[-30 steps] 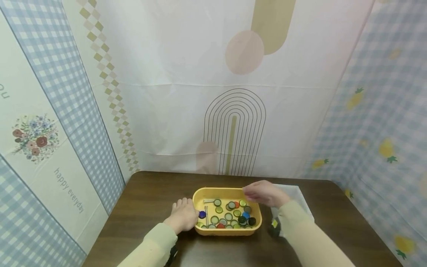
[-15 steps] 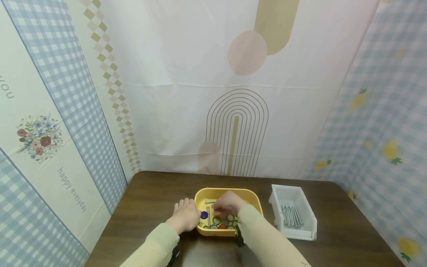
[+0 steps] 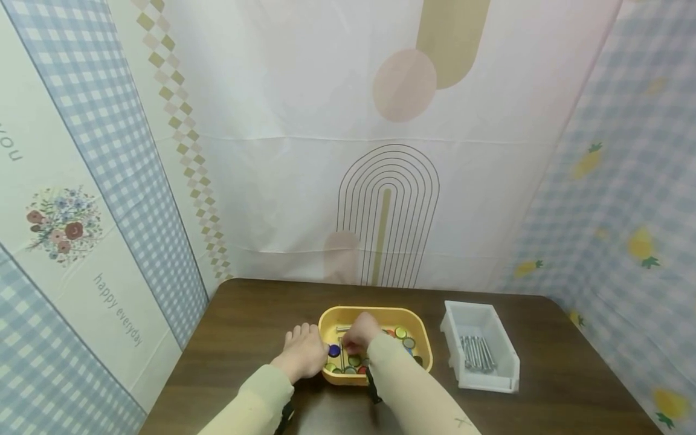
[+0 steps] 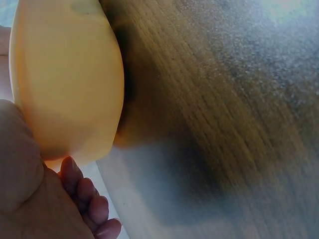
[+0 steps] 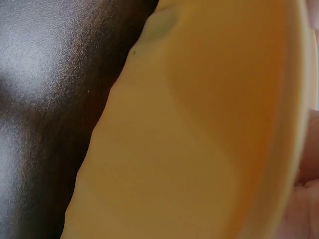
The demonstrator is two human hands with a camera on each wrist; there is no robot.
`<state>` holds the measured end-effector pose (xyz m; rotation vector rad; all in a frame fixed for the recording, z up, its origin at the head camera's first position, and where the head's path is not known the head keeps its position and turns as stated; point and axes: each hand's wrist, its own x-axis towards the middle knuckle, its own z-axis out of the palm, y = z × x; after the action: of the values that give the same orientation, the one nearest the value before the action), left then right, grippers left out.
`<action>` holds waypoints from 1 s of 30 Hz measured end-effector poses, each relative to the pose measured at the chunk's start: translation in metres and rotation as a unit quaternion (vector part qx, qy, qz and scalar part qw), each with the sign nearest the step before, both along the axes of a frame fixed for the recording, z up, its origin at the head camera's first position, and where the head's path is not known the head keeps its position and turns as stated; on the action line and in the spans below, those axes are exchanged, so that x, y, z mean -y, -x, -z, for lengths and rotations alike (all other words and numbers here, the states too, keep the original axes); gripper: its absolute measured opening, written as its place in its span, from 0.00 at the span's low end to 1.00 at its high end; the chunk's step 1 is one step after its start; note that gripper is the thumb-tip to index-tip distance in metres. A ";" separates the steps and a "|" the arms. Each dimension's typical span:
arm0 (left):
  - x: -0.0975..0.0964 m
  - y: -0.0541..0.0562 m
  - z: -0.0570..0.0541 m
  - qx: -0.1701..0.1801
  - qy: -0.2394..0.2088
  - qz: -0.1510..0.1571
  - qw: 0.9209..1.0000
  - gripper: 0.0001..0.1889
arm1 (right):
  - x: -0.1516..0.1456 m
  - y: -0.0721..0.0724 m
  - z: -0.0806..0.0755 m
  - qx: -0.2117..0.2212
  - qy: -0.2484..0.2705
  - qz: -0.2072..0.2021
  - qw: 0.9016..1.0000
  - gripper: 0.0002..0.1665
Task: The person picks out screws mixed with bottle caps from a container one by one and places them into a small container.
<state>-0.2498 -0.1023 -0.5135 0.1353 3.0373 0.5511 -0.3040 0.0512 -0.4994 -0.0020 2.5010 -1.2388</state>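
Note:
The left hand [image 3: 306,352] holds the left end of a yellow plastic tub [image 3: 402,312], thumb over the rim and fingers outside it. In the left wrist view, its curled fingers [image 4: 97,211] lie near the tub's outer wall. The right hand [image 3: 363,333] reaches down into the tub with bent fingers, fingertips right at a long silver bolt [image 3: 342,356]; whether they pinch it I cannot tell. Another bolt [image 3: 342,329] lies crosswise near the back wall. A dark blue bottle cap [image 3: 334,350] sits beside the first bolt. Several more caps [image 3: 400,332] are partly hidden by the right hand and sleeve.
A white open-fronted bin [image 3: 505,344] with several silver bolts [image 3: 477,353] stands to the right of the tub. Both rest on a dark wooden table [image 3: 255,308]. Patterned cloth [image 3: 283,181] hangs behind the table and along its sides.
The right hand has moved from the tub's right rim leftward and down to the long bolt, uncovering the white bin. The left hand stays at the tub's left end.

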 end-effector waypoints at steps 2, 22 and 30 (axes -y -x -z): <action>-0.001 0.000 0.000 -0.001 -0.001 0.001 1.000 0.17 | 0.002 0.000 0.002 -0.017 -0.017 -0.002 1.000 0.07; 0.002 -0.004 -0.001 -0.005 -0.016 0.011 1.000 0.16 | 0.012 0.000 0.009 -0.083 -0.134 -0.022 0.987 0.20; 0.000 -0.004 -0.003 -0.004 -0.010 0.014 1.000 0.16 | 0.012 0.004 0.010 -0.076 -0.138 -0.022 0.987 0.20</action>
<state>-0.2461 -0.1028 -0.5102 0.1798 3.0331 0.5796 -0.3083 0.0395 -0.5096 -0.0849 2.7701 -0.8957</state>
